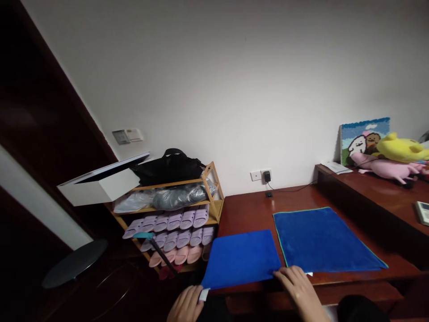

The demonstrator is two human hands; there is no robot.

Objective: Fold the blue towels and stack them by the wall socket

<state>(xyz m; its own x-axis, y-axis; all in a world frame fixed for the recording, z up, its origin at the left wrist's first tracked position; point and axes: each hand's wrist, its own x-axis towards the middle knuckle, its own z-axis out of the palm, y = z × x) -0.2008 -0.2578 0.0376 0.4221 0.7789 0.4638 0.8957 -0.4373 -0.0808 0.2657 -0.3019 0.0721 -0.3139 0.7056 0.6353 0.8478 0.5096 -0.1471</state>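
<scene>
Gripping the two near corners of a plain blue cloth (243,259), the left hand (186,305) and right hand (296,285) appeared closed on its fabric at the front of a desk (246,208). The cloth lay spread over the desk's left part, its near edge not yet released. Just to its right, a green-edged blue cloth (323,241) lay flat on the desk, neither hand holding it; judged by its lie, it was fully opened out, the held one nearly so. The left hand, its back uppermost, curled over its corner beside a white tag (203,294); the right extended from the lower right, fingers bent. The undersides of both grips were hidden.
</scene>
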